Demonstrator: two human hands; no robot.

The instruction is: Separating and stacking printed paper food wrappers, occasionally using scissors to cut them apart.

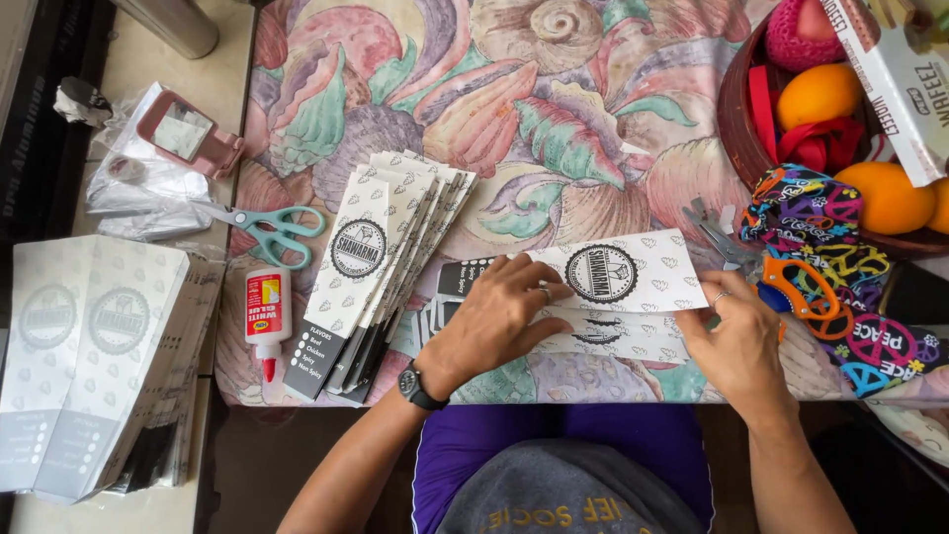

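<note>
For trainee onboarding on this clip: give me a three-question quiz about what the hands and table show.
1. True or false: the left hand lies flat on the printed paper sleeve.
2. Which lies nearest the glue bottle? A) teal scissors B) oranges C) metal flask
3. What touches the right hand?

Key: 1 true. 2 A. 3 The sleeve's right end; orange-handled scissors lie beside it.

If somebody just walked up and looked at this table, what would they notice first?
Probably the colourful shell-patterned tablecloth and the two hands, left hand and right hand, pressing a flat white printed paper sleeve at the near edge. Left of them lies a fanned stack of sleeves; oranges fill a basket top right.
</note>
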